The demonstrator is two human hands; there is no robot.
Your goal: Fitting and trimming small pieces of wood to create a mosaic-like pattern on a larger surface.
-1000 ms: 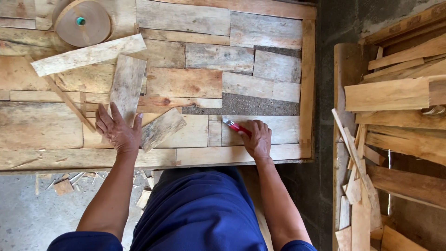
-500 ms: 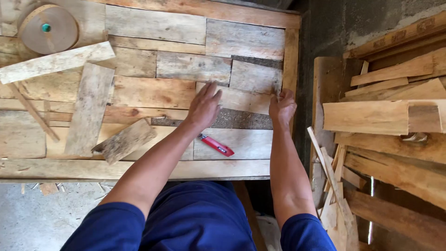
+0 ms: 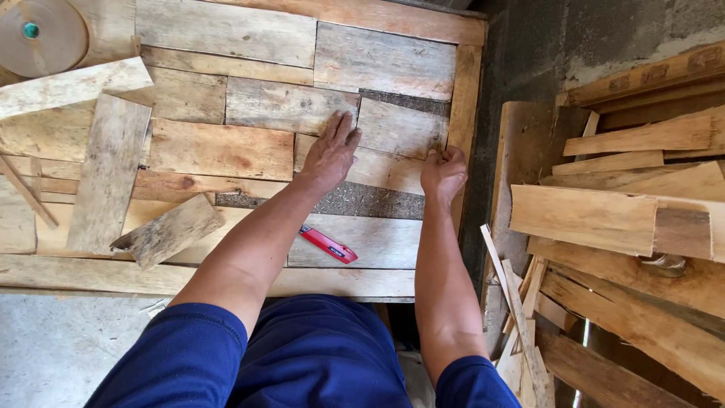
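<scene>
the fingers (image 3: 341, 130) of the left hand (image 3: 329, 156) lie spread and flat, their tips pressing the left end of a short grey weathered rectangular board (image 3: 400, 128), while the right hand (image 3: 444, 171) has its fingers curled together against that board's lower right corner, hard by the frame; held from both ends like this, the piece seems to be getting pushed snug into its slot in the patchwork. going from the left: a round brown disc with a green centre (image 3: 41, 34) sits in the top corner, out of the way, beside a pale long loose plank (image 3: 72, 85) lying aslant over the panel and a grey rough upright plank (image 3: 109, 172) below it. a short splintered grey offcut (image 3: 168, 231) rests tilted near the lower edge, within reach. the large wooden panel of fitted pallet boards (image 3: 226, 38) fills the middle, its pieces dry, knotted, and varied from honey to ash grey, with a dark coarse chipboard backing (image 3: 362, 200) showing where strips are missing, one narrow gap just above the held board. a red utility knife (image 3: 328, 244) lies flat on a lower board between the forearms, touching neither hand. the blue sleeves and trousers (image 3: 317, 355) fill the bottom. to the right, past a dark concrete wall, a stack of rough tan wooden slats and planks (image 3: 627, 219) leans in a heap, thin splinters sticking out at its foot.
</scene>
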